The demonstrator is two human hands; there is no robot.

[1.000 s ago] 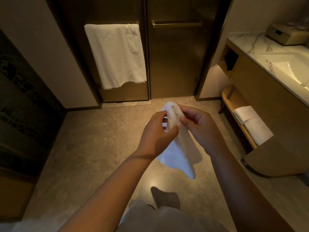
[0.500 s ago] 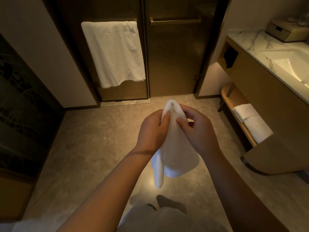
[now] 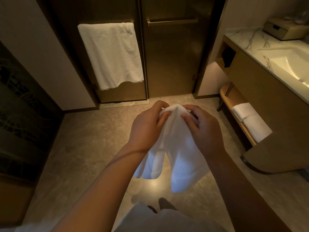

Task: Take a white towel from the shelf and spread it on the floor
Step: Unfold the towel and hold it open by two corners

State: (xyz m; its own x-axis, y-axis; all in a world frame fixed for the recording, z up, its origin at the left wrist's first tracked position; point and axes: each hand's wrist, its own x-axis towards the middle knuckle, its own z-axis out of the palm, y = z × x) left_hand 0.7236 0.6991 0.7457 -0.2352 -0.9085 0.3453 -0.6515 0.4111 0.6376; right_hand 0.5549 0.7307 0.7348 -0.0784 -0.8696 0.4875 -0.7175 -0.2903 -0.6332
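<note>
Towel (image 3: 173, 144) is white; floor (image 3: 93, 139) mottled beige-grey; tabletop (image 3: 247, 39) white marble w/ grey veins; doors (image 3: 170, 64) bronze-brown.

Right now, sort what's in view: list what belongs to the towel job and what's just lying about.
For the job:
small towel, held up by left hand and right hand
floor
shelf

Lying about:
hanging towel
folded towels
sink
box

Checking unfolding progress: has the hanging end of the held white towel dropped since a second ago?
Yes. The white towel hangs lower toward the floor and wider, in two lobes; both hands grip its top.
</note>
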